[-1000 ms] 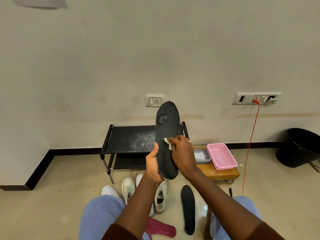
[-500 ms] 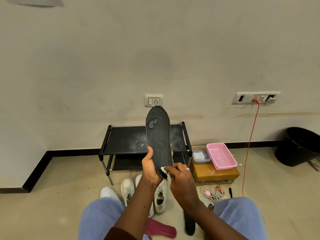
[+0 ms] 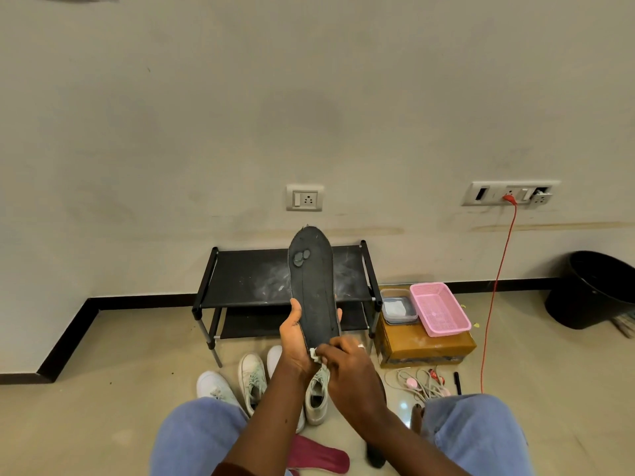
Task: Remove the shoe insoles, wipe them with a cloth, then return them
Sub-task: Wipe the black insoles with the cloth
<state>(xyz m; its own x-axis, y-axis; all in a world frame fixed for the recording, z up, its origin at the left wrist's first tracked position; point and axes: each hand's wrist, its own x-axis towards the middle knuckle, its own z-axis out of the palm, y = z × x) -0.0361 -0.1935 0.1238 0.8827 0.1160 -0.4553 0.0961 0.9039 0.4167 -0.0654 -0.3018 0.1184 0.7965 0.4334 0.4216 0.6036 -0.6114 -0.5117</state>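
We log the black insole (image 3: 314, 290) upright in the air in front of the rack (image 3: 261, 286), heel end down, toe end up, grey worn patches near the toe. The left hand (image 3: 295, 341) is clamped on its lower part, thumb on the left edge and fingertips showing at the right edge. The right hand (image 3: 347, 369) is closed on a small white cloth (image 3: 314, 354), pinching it against the heel end. Our judgement on handling: the insole looks thin, light and flexible; it stands straight when held low, so it is stiff enough for one hand, but it would probably bow under a hard wipe. We would grip across the narrow waist, as here, and back the face with the fingers while the cloth runs along it. The edge looks frayed, with loose threads at the toe, so we would avoid dragging the cloth against the rim. The face looks matte, and we expect little slip. The cloth is small and mostly hidden in the hand. On the floor below: pale shoes (image 3: 252, 379) between the knees, a maroon insole (image 3: 318, 458) and another dark insole (image 3: 374, 456), partly hidden by the right arm. To the right, a box (image 3: 426, 348) carries a pink basket (image 3: 439, 309) and a clear tub (image 3: 398, 305). We find no brand, label or writing legible on the insole, shoes or box; any print is too small to read.
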